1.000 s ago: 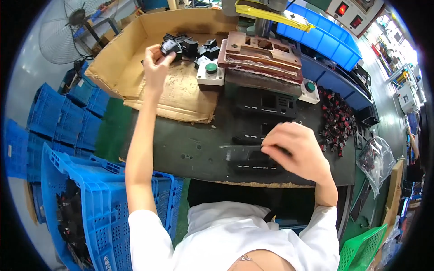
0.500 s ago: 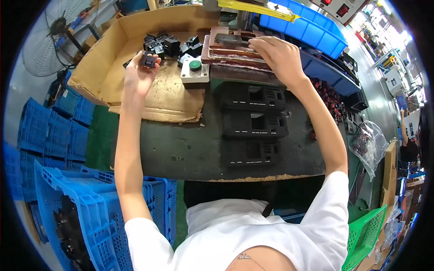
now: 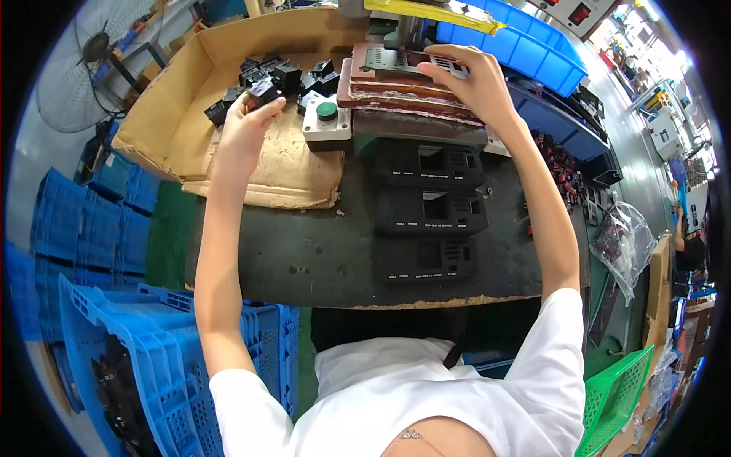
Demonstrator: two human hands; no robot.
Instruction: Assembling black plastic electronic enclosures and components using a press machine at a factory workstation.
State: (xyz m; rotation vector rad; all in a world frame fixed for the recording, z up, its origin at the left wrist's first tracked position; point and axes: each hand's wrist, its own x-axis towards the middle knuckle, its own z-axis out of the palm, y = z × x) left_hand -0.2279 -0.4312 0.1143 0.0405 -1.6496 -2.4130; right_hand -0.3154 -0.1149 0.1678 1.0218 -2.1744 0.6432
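My left hand [image 3: 245, 137] is raised over the cardboard box, its thumb and fingers closed on a small black box-shaped plastic part [image 3: 263, 93]. Farther right, my right hand [image 3: 478, 85] pinches the right end of a dark slotted panel [image 3: 396, 61] at the top of a brown layered block fixture [image 3: 411, 95]. The panel looks tilted, and its slots catch the light. Whether it still touches the fixture cannot be seen clearly. Several similar black parts [image 3: 288, 75] are piled in the cardboard box [image 3: 179, 114].
A green push button [image 3: 327, 112] on a pale housing stands left of the fixture. Three black panels with cut-outs [image 3: 434, 209] lie in a column on the dark table [image 3: 304, 259]. Yellow-wrapped machinery [image 3: 434, 11] hangs above. Blue crates [image 3: 164, 358] stand at the left.
My left hand has turned inward and shifted slightly right with the black part. At the fixture, the panel in my right hand has tipped, so its slots now show.
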